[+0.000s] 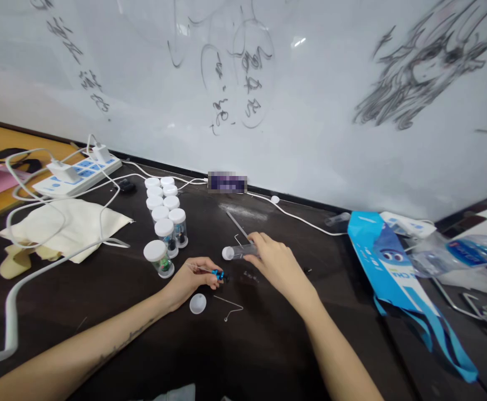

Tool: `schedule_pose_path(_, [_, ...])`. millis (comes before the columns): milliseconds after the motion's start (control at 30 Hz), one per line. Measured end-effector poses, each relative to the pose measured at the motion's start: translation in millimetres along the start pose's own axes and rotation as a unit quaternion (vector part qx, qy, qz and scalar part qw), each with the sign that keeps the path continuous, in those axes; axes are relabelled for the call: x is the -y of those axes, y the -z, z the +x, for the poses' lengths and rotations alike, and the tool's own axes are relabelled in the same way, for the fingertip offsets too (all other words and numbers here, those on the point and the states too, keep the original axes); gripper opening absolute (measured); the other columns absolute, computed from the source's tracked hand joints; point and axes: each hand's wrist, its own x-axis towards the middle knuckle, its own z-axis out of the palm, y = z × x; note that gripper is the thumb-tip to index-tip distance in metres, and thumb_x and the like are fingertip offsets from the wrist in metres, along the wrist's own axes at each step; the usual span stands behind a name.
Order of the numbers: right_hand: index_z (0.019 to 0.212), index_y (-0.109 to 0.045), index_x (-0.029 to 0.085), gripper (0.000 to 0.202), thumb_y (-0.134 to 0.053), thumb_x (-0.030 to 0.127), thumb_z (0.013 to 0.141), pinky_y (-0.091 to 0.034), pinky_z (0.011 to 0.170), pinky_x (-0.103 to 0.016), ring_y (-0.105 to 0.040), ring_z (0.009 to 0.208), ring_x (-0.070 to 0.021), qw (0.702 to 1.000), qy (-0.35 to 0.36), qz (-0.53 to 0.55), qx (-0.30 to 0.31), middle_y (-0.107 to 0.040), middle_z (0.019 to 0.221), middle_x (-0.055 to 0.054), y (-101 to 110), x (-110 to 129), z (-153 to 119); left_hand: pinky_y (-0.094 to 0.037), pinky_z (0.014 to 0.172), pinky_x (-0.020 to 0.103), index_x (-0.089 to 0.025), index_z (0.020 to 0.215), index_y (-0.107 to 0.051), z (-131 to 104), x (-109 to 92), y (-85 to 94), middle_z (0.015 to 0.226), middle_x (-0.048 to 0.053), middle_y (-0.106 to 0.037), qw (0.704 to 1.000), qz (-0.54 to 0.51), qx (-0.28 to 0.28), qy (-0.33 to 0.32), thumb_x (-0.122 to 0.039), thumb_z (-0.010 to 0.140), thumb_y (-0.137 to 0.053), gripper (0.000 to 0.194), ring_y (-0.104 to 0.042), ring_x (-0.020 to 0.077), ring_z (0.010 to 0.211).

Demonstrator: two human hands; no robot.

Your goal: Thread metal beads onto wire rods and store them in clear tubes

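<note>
Behind everything, whiteboard [327, 128]: it rose from the table's far edge, covered in black writing and a sketched head.
Dark tabletop [277, 356]: it lay under both my forearms.
Blue bag [366, 239]: it lay on my right, straps trailing.
White-lidded jars [155, 251]: they stood grouped beyond my left hand, small coloured things inside the nearer ones.
Right hand [277, 266]: my thumb and fingers were nearly closed, gripping the clear tube.
Left hand [187, 281]: my fingertips were pinched together on the blue-and-black piece.
Clear tube [239, 252]: it lay nearly level, its whitish end toward the jars.
Loose lid [198, 303]: it rested just below my left hand.
Bent wire [229, 304]: it lay beside the lid, touched by neither hand.
Blue-and-black piece [219, 274]: it poked from my left fingertips, near the tube; I judged this a close-handling step, any next move calling for a light pinch and a steady tube.
</note>
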Motion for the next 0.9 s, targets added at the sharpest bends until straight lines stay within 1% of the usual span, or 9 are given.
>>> schedule_pose_path(133, [0.126,-0.045,0.022,0.037,-0.060,0.025,0.093,-0.050,0.074,-0.032,-0.068,0.093,-0.0239,0.995,0.026,0.074,-0.068,-0.063,0.118,-0.008,-9,13,5,-0.052,0.058,0.020,-0.010,0.079,-0.072,0,0,1.0,0.071,0.006,-0.074,1.000,-0.003,0.008,-0.001,-0.021,0.062,-0.086,0.024,-0.066,0.0123,0.060])
schedule_pose_path(267, [0.128,-0.043,0.021,0.043,-0.061,0.017,0.090,-0.052,0.082,-0.036,-0.065,0.095,-0.0233,0.967,0.065,0.198,-0.146,-0.064,0.114,-0.008,-26,20,13,-0.052,0.058,0.020,-0.010,0.080,-0.072,1,2,1.2,0.070,0.006,-0.074,1.000,-0.002,0.008,-0.004,-0.020,0.063,-0.086,0.024,-0.066,0.0123,0.060])
schedule_pose_path(367, [0.132,-0.041,0.021,0.053,-0.064,0.011,0.086,-0.051,0.085,-0.038,-0.063,0.094,-0.0229,0.947,0.080,0.262,-0.167,-0.064,0.115,-0.008,-38,21,18,-0.052,0.057,0.020,-0.010,0.079,-0.072,0,3,1.2,0.068,0.005,-0.074,1.000,-0.003,0.007,-0.005,-0.019,0.062,-0.086,0.024,-0.066,0.0120,0.058])
schedule_pose_path(433, [0.133,-0.041,0.022,0.055,-0.064,0.009,0.084,-0.051,0.085,-0.038,-0.062,0.089,-0.0214,0.944,0.083,0.275,-0.164,-0.065,0.116,-0.007,-45,21,21,-0.053,0.058,0.020,-0.010,0.079,-0.072,0,3,1.3,0.069,0.005,-0.074,1.000,-0.005,0.008,-0.005,-0.019,0.062,-0.086,0.023,-0.065,0.0117,0.058])
schedule_pose_path(533, [0.131,-0.044,0.024,0.051,-0.063,0.010,0.085,-0.051,0.082,-0.036,-0.060,0.079,-0.0187,0.943,0.079,0.280,-0.161,-0.067,0.112,-0.005,-52,20,25,-0.053,0.058,0.019,-0.010,0.079,-0.072,0,3,1.5,0.069,0.005,-0.074,1.000,-0.007,0.011,-0.004,-0.019,0.063,-0.085,0.022,-0.065,0.0114,0.058])
schedule_pose_path(667, [0.128,-0.045,0.023,0.048,-0.064,0.014,0.085,-0.052,0.078,-0.035,-0.059,0.073,-0.0174,0.945,0.058,0.281,-0.156,-0.067,0.109,-0.004,-54,18,25,-0.053,0.058,0.020,-0.010,0.079,-0.072,1,3,2.0,0.070,0.005,-0.074,1.000,-0.008,0.015,-0.002,-0.019,0.064,-0.085,0.022,-0.066,0.0117,0.059])
schedule_pose_path(733, [0.131,-0.043,0.022,0.054,-0.068,0.017,0.083,-0.052,0.080,-0.038,-0.061,0.075,-0.0188,0.948,0.049,0.278,-0.150,-0.065,0.113,-0.007,-49,16,22,-0.053,0.058,0.020,-0.010,0.080,-0.072,1,3,2.5,0.070,0.005,-0.074,1.000,-0.008,0.016,-0.001,-0.018,0.064,-0.085,0.022,-0.066,0.0120,0.060])
schedule_pose_path(833, [0.139,-0.038,0.019,0.069,-0.073,0.024,0.079,-0.052,0.079,-0.042,-0.063,0.087,-0.0251,0.961,0.019,0.248,-0.120,-0.060,0.123,-0.014,-39,12,11,-0.053,0.059,0.020,-0.010,0.080,-0.073,1,4,3.1,0.070,0.005,-0.074,1.000,-0.010,0.016,0.000,-0.017,0.065,-0.084,0.021,-0.065,0.0118,0.060])
schedule_pose_path(900, [0.137,-0.041,0.019,0.065,-0.073,0.027,0.080,-0.051,0.077,-0.042,-0.064,0.088,-0.0275,0.969,-0.003,0.230,-0.094,-0.061,0.120,-0.015,-39,8,2,-0.053,0.059,0.021,-0.010,0.080,-0.073,1,4,3.3,0.070,0.005,-0.074,1.000,-0.012,0.018,0.000,-0.017,0.065,-0.084,0.020,-0.065,0.0117,0.060])
